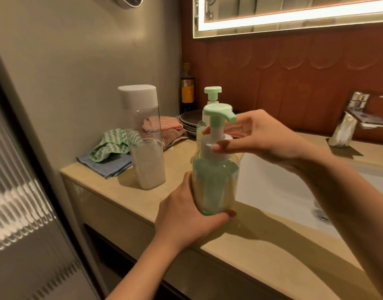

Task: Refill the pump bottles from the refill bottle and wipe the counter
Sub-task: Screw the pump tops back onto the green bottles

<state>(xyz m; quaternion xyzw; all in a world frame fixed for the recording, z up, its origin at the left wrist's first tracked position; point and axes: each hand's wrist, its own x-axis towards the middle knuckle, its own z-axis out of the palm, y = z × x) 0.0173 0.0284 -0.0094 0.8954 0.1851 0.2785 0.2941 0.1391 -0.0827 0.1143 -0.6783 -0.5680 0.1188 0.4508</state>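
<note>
L hand grips pump bottle; R hand pinches its collar.

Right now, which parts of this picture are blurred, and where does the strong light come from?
Head view: the faucet at right is smeared and doubled; the held pump bottle is fairly sharp; the mirror's light strip glares; dark shadows lie on the counter.
</note>
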